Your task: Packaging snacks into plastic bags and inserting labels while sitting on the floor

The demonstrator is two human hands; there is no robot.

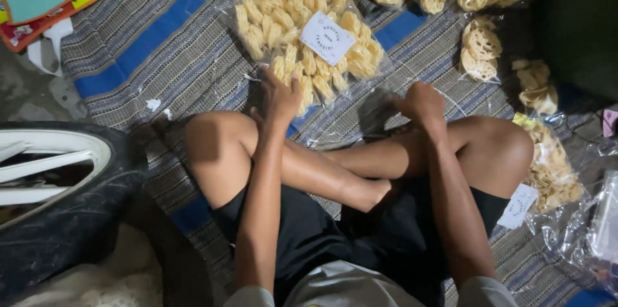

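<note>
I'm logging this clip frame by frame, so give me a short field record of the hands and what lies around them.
left hand: rests on the near end of a clear bag of yellow lattice crackers
right hand: closed on clear plastic wrap, contents unclear
bag label: white card inside the bag
surface: striped woven mat
posture: seated, legs crossed
far left: tyre

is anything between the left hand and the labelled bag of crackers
Nothing visible. The left hand already rests on the near end of the cracker bag, with no object between them. The right hand is to the side, at the bag's edge.
</note>
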